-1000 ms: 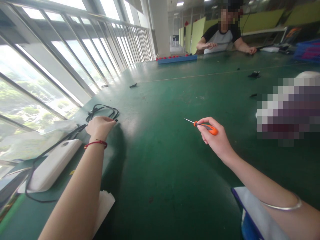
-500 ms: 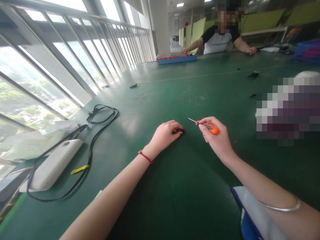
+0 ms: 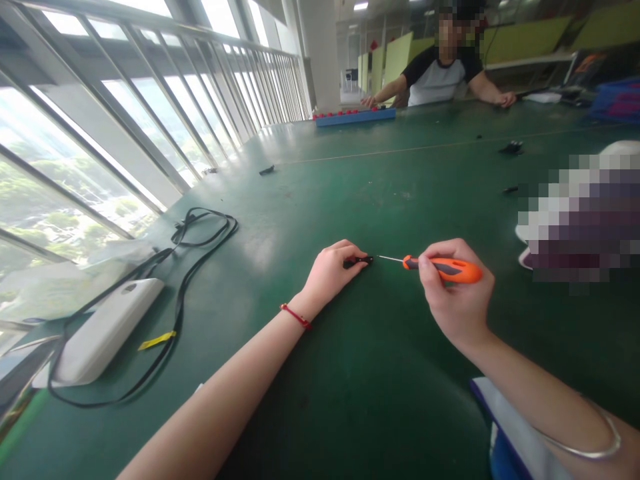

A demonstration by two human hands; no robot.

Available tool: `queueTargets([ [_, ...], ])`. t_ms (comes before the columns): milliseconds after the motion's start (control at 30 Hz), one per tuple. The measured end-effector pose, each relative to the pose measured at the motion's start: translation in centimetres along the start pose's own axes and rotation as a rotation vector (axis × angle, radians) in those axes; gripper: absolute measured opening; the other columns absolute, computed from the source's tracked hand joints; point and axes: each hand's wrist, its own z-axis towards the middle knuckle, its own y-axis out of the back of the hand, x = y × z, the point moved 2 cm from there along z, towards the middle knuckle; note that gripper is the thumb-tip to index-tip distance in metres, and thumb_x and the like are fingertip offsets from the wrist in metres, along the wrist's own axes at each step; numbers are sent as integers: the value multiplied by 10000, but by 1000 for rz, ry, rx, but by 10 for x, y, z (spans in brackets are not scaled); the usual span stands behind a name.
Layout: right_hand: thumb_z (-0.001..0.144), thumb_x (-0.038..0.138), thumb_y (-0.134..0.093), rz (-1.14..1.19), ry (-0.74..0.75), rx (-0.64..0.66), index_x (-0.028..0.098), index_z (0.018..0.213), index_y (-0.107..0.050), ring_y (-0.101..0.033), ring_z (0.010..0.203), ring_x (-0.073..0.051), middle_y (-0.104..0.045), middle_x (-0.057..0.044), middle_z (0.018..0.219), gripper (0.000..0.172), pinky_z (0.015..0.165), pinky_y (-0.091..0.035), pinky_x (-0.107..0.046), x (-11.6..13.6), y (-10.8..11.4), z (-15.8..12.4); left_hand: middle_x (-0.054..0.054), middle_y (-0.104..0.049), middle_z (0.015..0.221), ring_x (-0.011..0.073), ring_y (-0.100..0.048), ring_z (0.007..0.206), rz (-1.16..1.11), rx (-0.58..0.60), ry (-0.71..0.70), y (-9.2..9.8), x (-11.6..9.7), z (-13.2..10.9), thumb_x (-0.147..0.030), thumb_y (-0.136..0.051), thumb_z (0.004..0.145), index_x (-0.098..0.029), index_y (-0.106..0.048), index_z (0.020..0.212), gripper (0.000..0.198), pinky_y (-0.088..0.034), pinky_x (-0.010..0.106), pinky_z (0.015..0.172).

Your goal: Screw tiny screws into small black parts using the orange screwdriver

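Pinched in the fingers of my left hand (image 3: 334, 268) is a small black part (image 3: 366, 260), held low over the green table (image 3: 310, 200). Its right end sticks out past my fingertips; the rest is covered by them. My right hand (image 3: 457, 293) is closed round the orange and grey handle of a screwdriver (image 3: 450, 270). The thin shaft points left, its tip just short of the part's right end, with a narrow gap between the two.
A white power strip (image 3: 107, 330) with a looped black cable (image 3: 193, 280) lies at the left by the railing. Small black pieces (image 3: 511, 147) are scattered farther back. Across the table a person (image 3: 440, 80) sits near a blue rack (image 3: 355, 118) with red pieces.
My right hand has moved to the right and turned the screwdriver, so the shaft now lies nearly level and points at the black part. My left hand has stayed almost still.
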Motion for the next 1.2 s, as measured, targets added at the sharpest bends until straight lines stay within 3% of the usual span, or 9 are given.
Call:
queueTargets([
  [433, 828, 225, -603, 20, 5, 81, 222, 746, -556, -542, 571, -119, -589, 10, 697, 95, 540, -413, -259, 0, -3, -1, 27, -690, 937, 139, -648, 782, 21, 28, -18, 1, 1, 0, -185, -639, 821, -194, -708, 880, 91, -534, 260, 732],
  [633, 845, 299, -598, -2, -50, 123, 225, 751, -554, -486, 448, -107, -519, 41, 538, 127, 454, -360, -257, 0, -3, -2, 26, -688, 952, 132, -649, 785, 16, 30, -30, 1, 2, 0, -187, -633, 831, -190, -708, 895, 99, -533, 256, 745],
  [733, 797, 228, -634, 19, 14, 64, 229, 851, -569, -499, 475, -112, -528, 48, 591, 85, 480, -398, -263, 0, -3, 0, 29, -687, 940, 135, -644, 779, 23, 22, -35, 0, 2, 0, -186, -632, 831, -184, -708, 888, 95, -529, 258, 732],
  [833, 697, 151, -674, 121, 104, 3, 227, 1064, -519, -555, 616, -143, -555, 21, 777, 406, 609, -484, -310, 0, -4, 1, 30, -684, 925, 136, -638, 773, 25, 19, -32, 0, 2, 1, -177, -635, 827, -175, -710, 885, 95, -523, 258, 722],
  [900, 689, 178, -692, 130, 87, 6, 219, 1105, -494, -548, 633, -153, -538, 22, 772, 462, 617, -484, -321, -2, -5, 2, 32, -685, 925, 140, -638, 777, 24, 24, -30, 1, 1, 1, -174, -634, 827, -173, -713, 887, 99, -522, 259, 721],
  [1067, 775, 250, -666, -61, 35, 45, 220, 838, -592, -539, 521, -132, -533, 48, 580, 101, 559, -444, -291, -1, -4, 0, 28, -684, 928, 132, -642, 778, 11, 30, -19, 1, 0, 1, -168, -639, 823, -169, -713, 882, 94, -518, 248, 718],
  [1100, 768, 229, -665, -56, 65, 33, 223, 858, -593, -556, 540, -133, -556, 42, 616, 115, 583, -461, -297, 0, -4, 0, 28, -683, 925, 129, -640, 774, 12, 30, -17, 1, 0, 1, -168, -642, 822, -168, -714, 881, 93, -516, 247, 717],
  [1200, 714, 171, -673, 44, 144, 4, 227, 1062, -535, -581, 628, -144, -576, 15, 790, 378, 632, -496, -315, 1, -4, 1, 30, -682, 919, 132, -634, 766, 21, 27, -14, 1, 0, 1, -166, -640, 820, -167, -715, 881, 96, -514, 251, 713],
])
